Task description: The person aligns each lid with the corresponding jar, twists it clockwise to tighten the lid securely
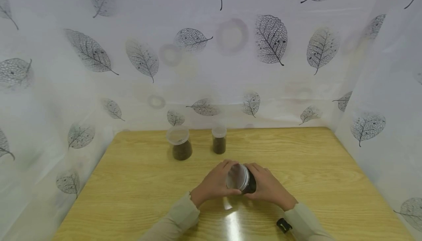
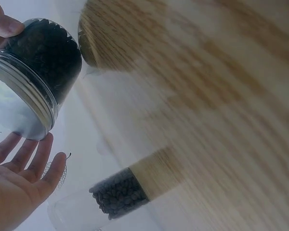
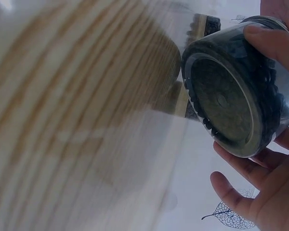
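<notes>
A clear plastic jar [image 1: 252, 182] with dark contents is held tilted on its side above the front middle of the table, its pale, ringed mouth end facing left. My left hand [image 1: 217, 182] grips that end, fingers over the far side and thumb at the near side. Around the dark-filled base end curls my right hand [image 1: 268, 186]. In the left wrist view, fingers touch the rim of the jar [image 2: 48, 57]. The right wrist view shows the round underside of the jar [image 3: 221, 101], with a thumb on its side and fingers beneath.
Farther back on the wooden table [image 1: 138, 182] stand a wide clear jar [image 1: 182, 150] and a narrower one [image 1: 219, 145], both partly filled with dark pieces. A small black object [image 1: 284, 225] lies beside the right sleeve. A leaf-patterned curtain [image 1: 230, 80] surrounds the table's back and sides.
</notes>
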Motion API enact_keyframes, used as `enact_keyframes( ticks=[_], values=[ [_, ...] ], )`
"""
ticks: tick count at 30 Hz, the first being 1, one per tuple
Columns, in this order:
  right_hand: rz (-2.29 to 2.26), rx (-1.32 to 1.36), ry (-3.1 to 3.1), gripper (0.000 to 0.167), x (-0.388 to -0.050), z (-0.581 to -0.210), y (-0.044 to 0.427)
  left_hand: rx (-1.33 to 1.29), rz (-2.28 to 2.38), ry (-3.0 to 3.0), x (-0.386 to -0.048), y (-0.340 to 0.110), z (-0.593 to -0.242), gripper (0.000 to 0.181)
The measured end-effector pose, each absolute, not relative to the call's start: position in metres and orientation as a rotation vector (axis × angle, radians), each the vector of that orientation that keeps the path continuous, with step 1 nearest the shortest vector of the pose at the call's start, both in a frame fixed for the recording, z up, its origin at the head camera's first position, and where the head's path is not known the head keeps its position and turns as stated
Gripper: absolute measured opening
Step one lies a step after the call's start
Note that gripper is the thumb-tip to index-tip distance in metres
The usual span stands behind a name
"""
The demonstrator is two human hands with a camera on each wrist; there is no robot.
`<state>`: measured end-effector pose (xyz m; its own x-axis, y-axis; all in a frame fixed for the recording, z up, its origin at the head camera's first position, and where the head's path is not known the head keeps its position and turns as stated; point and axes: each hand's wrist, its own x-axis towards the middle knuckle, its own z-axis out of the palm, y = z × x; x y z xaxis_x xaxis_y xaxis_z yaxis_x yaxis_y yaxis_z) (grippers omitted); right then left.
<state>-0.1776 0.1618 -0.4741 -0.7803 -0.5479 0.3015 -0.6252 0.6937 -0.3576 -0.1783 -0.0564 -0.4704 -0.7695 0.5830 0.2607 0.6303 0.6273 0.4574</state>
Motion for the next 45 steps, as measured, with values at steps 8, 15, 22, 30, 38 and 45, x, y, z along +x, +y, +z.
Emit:
enact_keyframes(
  ticks=[8, 15, 22, 30, 38, 45],
  values=[
    [0.659, 0.973, -2.741, 0.091, -0.179, -0.475, 0.162, -1.035, -0.882, -2.768, -0.179, -0.059, -0.47, 0.086],
    [0.666, 0.965, -2.747, 0.099, -0.177, -0.476, 0.166, -1.066, -0.853, -2.765, -0.181, -0.061, -0.471, 0.09],
    [0.68, 0.946, -2.755, 0.098, -0.177, -0.479, 0.17, -1.083, -0.849, -2.745, -0.182, -0.062, -0.473, 0.091],
    [0.703, 0.987, -2.76, 0.09, -0.179, -0.479, 0.172, -1.091, -0.828, -2.736, -0.184, -0.063, -0.473, 0.092],
    [0.734, 0.99, -2.79, 0.088, -0.179, -0.476, 0.172, -1.18, -0.833, -2.704, -0.186, -0.066, -0.468, 0.094],
    [0.71, 0.99, -2.762, 0.087, -0.179, -0.477, 0.172, -1.094, -0.81, -2.708, -0.181, -0.064, -0.471, 0.098]
  ],
)
